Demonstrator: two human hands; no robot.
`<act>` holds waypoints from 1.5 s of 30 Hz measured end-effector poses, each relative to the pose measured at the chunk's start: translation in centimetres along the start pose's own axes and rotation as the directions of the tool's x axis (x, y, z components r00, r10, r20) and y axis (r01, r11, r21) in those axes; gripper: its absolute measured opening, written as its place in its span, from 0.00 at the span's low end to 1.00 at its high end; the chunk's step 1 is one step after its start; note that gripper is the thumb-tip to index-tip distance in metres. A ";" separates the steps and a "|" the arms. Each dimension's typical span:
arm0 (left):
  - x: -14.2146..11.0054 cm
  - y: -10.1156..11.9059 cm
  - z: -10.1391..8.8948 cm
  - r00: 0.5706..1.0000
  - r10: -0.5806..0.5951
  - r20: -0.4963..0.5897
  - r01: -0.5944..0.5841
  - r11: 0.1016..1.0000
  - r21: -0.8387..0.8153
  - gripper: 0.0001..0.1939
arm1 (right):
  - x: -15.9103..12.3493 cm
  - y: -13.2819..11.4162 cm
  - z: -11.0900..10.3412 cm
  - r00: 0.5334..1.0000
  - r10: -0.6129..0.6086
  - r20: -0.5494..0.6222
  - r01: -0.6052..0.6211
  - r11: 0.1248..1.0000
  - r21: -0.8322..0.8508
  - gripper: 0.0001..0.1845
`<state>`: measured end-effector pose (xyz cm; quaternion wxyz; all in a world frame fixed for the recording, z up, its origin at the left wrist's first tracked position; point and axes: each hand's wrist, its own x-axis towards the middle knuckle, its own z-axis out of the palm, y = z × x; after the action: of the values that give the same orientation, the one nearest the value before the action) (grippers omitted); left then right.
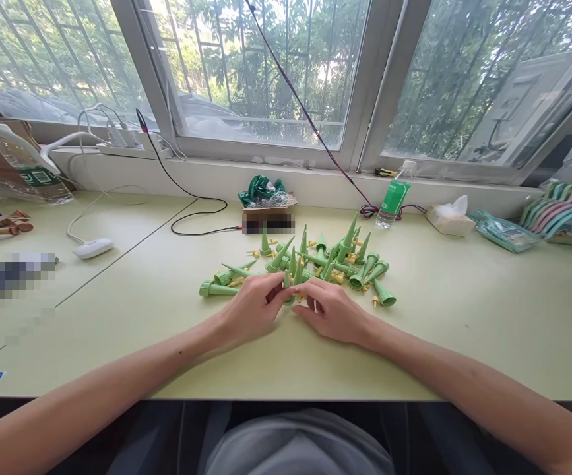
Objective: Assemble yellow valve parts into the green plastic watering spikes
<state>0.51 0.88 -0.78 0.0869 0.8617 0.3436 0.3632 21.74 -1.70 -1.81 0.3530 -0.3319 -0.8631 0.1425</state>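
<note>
"What do the hands have?"

"The left hand (254, 305) pinches a green spike (286, 280) between thumb and finger, at six o'clock of the pile. The right hand (334, 308) is half-curled, fingertips against it; I can't tell if they grip."

"And around them?"

"Loose spikes (384, 295) from nine to three o'clock, yellow fittings (375, 301) among them."

"Any risk?"

"Knuckles that close could topple upright spikes; a clumsy pinch could drop this one."

"Anything hidden?"

"Fingers cover the held spike's middle. Something at nine o'clock (11, 280) is pixelated."
</note>
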 end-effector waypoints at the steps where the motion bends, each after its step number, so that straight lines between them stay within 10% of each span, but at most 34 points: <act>1: 0.0 0.0 0.0 1.000 -0.001 -0.006 0.001 1.000 0.002 0.17 | 0.0 0.0 0.0 1.000 0.007 -0.002 -0.007 1.000 -0.008 0.09; 24: -0.3 0.2 -0.5 0.981 0.153 0.117 -0.141 0.985 -0.104 0.09 | -0.1 0.0 0.2 0.998 0.057 -0.006 -0.057 0.998 0.025 0.11; 45: 0.1 0.3 -0.5 0.957 0.041 0.286 -0.031 0.999 -0.042 0.12 | -0.2 -0.2 0.4 0.985 0.035 -0.167 -0.024 0.998 0.066 0.14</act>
<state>0.37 0.71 -0.26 0.1450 0.9095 0.3049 0.2425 21.46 -1.98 -2.07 0.4328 -0.3440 -0.8203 0.1466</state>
